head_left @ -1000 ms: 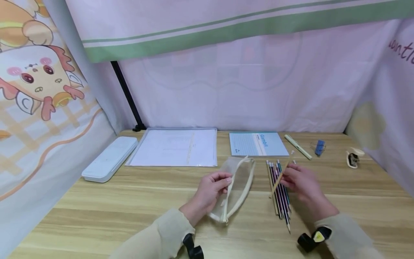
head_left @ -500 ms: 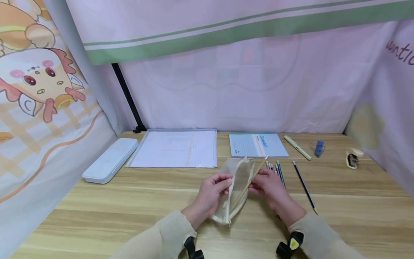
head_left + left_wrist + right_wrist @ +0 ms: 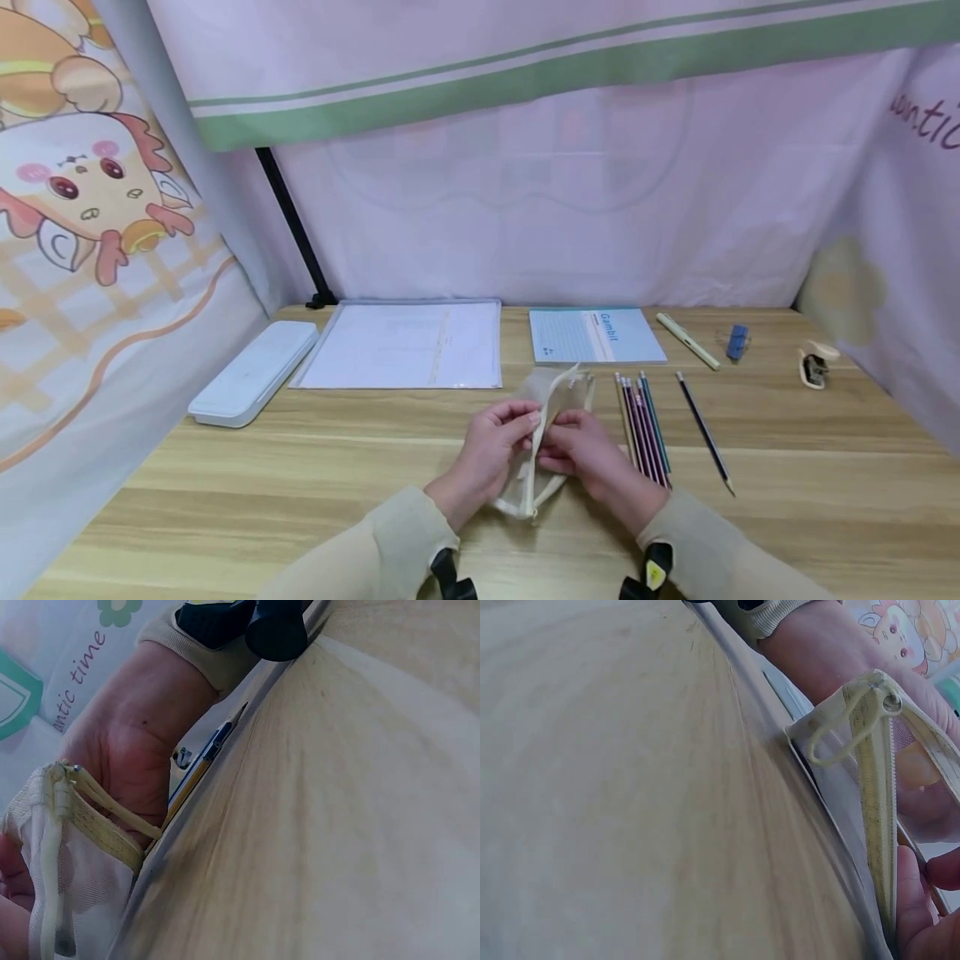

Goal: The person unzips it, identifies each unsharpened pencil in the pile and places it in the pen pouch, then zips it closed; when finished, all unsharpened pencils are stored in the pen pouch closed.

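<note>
Cream in colour, the pouch (image 3: pixel 532 475) is being held well apart from the far edge of the table (image 3: pixel 300 475), its rim being pinched by the left hand (image 3: pixel 489 446). At its mouth, what seems a pencil (image 3: pixel 910 841) is being pinched by the right hand (image 3: pixel 592 460). Insertion is seemingly being done; for the next move, a loosened right pinch and a spread opening are being called for.

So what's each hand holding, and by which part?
Left hand pinches the cream mesh zip pouch by its opening's left edge. Right hand pinches a slender brownish pencil-like shaft; where along it cannot be told.
</note>
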Demonstrator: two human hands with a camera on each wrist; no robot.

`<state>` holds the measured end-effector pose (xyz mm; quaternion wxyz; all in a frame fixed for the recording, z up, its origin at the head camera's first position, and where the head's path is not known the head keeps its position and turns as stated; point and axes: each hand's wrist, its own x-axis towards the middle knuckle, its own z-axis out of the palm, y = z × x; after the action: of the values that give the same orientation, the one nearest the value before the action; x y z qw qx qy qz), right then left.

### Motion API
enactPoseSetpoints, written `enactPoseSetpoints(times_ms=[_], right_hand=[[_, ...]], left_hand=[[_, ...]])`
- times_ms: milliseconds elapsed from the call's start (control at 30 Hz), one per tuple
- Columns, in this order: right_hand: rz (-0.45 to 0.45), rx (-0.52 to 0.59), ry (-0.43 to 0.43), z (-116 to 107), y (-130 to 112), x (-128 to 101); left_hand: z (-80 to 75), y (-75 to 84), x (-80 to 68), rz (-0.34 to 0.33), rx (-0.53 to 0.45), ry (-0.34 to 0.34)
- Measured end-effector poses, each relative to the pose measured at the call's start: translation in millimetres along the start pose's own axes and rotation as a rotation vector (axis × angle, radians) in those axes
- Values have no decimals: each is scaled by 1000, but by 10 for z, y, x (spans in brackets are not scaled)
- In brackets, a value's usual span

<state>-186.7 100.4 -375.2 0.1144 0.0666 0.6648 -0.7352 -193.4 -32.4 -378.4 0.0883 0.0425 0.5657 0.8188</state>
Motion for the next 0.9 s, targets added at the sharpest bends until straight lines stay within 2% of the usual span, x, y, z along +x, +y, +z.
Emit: enactPoseSetpoints(times_ms=[267, 567, 667, 800, 900], right_hand=[[22, 8, 3, 16, 43, 20], [11, -29, -48, 50, 80, 70], [14, -16, -35, 54, 73, 68], [11, -11, -11, -11, 13, 23], [-8, -52, -17, -142, -62, -28]], left_hand=[[-6, 9, -10, 4, -8, 6], [-10, 19, -19, 11, -21, -7], [-23, 26, -19, 5, -20, -1], [-47, 43, -20, -9, -8, 11], [-74, 60, -21, -5, 6, 13]])
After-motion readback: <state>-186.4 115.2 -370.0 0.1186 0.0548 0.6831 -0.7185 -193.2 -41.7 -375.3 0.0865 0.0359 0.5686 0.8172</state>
